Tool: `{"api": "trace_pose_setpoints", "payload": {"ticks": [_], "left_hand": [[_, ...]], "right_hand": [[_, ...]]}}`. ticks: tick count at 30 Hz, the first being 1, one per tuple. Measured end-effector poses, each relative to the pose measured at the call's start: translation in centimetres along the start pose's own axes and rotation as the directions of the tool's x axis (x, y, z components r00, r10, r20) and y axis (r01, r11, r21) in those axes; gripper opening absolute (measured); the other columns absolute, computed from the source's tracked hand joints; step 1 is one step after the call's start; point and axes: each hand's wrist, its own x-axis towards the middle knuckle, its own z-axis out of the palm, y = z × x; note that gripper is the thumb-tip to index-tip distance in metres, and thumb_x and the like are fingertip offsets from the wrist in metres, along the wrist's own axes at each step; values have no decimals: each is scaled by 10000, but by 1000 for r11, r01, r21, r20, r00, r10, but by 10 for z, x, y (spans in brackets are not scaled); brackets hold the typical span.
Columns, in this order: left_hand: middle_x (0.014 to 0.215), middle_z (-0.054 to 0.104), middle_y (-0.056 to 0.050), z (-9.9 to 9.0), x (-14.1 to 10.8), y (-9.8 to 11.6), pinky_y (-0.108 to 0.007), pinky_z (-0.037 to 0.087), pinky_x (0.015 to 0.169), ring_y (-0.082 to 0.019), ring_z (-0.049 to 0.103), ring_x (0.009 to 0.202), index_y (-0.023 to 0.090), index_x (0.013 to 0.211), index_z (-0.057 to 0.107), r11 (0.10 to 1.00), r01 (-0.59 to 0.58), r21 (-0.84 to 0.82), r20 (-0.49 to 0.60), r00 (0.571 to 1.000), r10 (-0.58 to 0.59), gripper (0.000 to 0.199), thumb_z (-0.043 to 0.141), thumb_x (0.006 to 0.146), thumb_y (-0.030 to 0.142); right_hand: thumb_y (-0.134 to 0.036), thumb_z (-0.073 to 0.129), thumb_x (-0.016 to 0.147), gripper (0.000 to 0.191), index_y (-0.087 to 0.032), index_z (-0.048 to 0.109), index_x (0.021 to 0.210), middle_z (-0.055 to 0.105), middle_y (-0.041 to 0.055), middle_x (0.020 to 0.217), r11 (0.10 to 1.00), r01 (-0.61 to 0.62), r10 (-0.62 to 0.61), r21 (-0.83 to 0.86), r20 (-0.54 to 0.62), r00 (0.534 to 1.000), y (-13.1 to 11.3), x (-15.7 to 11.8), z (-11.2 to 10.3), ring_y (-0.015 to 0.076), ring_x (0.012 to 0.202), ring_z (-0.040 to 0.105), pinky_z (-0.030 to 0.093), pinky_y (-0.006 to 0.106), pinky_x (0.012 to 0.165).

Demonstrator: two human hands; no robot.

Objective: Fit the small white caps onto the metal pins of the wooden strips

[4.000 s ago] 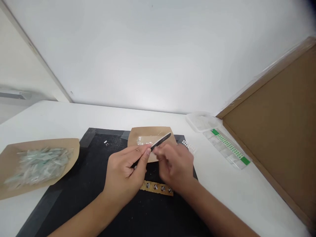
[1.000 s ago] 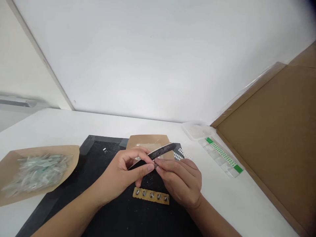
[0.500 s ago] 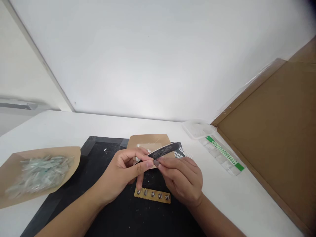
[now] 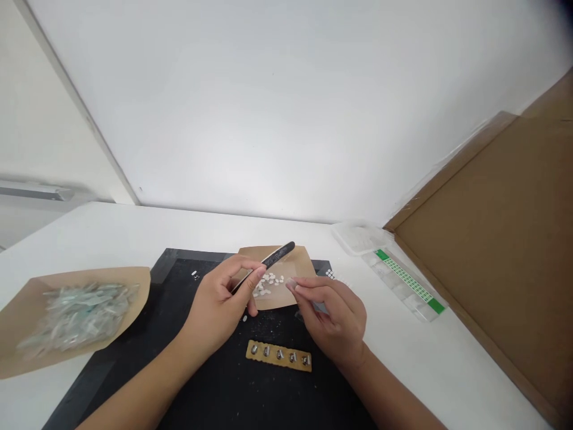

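Note:
My left hand (image 4: 228, 292) grips a black nail file (image 4: 278, 255) with pale edges, which slants up to the right. Between the thumb and fingers of my right hand (image 4: 333, 310) is a small clear piece (image 4: 291, 283), apart from the file. Behind both hands a brown paper tray (image 4: 290, 297) holds several small white ovals (image 4: 264, 285). A gold strip (image 4: 278, 356) with several small metal clips lies on the black mat (image 4: 268, 400) below my hands.
On the left, a larger brown paper tray (image 4: 31, 292) holds many clear packets (image 4: 85, 316). To the right are a clear plastic lid (image 4: 358, 236), a case with a green-and-white label (image 4: 409, 280) and a large cardboard box (image 4: 501, 239). White dots (image 4: 330, 274) lie near the mat's back right corner.
My hands have moved apart, and the file has come away from the clear piece and tilted more steeply. The white ovals in the middle tray now show more. The view has shifted slightly.

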Motion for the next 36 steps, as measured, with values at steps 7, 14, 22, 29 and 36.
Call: {"api": "trace_pose_setpoints", "payload": {"ticks": [7, 14, 22, 29, 36], "left_hand": [[1111, 760, -48, -2, 3, -16, -274, 561, 852, -178, 751, 930, 210, 1065, 754, 729, -415, 545, -71, 843, 533, 195, 565, 1077, 259], [1152, 776, -8, -2, 6, -27, -221, 476, 595, -86, 657, 620, 240, 988, 801, 571, -407, 713, -34, 794, 608, 168, 642, 1040, 240], [1145, 777, 6, 1, 1, -23, -218, 428, 557, -78, 622, 594, 252, 996, 800, 504, -400, 765, -31, 760, 649, 192, 630, 1028, 169], [1159, 766, -8, 2, 2, -25, -212, 415, 534, -73, 608, 581, 247, 1005, 799, 523, -400, 753, -22, 778, 628, 244, 594, 1009, 115], [1082, 739, -3, 3, 0, -24, -182, 414, 540, -77, 629, 643, 350, 1476, 623, 472, -450, 758, 50, 762, 646, 524, 570, 1028, 85]], "right_hand": [[-67, 856, 872, 230, -231, 707, 932, 820, 15, 871, 994, -110, 110, 3, 25, 994, 5, -3, 3, 179, 816, 795, 649, 309, 742], [-86, 849, 879, 217, -238, 700, 918, 815, 11, 878, 992, -127, 126, 11, 40, 991, 7, -3, 4, 179, 823, 793, 644, 303, 735], [-94, 819, 908, 190, -240, 700, 933, 816, 12, 906, 987, -160, 158, 19, 80, 984, 9, -4, 5, 172, 830, 789, 631, 290, 740], [-119, 817, 919, 164, -247, 714, 920, 818, 1, 883, 986, -162, 159, 25, 99, 982, 6, -5, 7, 168, 790, 785, 620, 274, 724], [-220, 777, 967, 64, -260, 753, 924, 812, -11, 851, 935, -351, 335, 46, 210, 919, -3, -5, 8, 166, 693, 742, 596, 272, 648]]}}
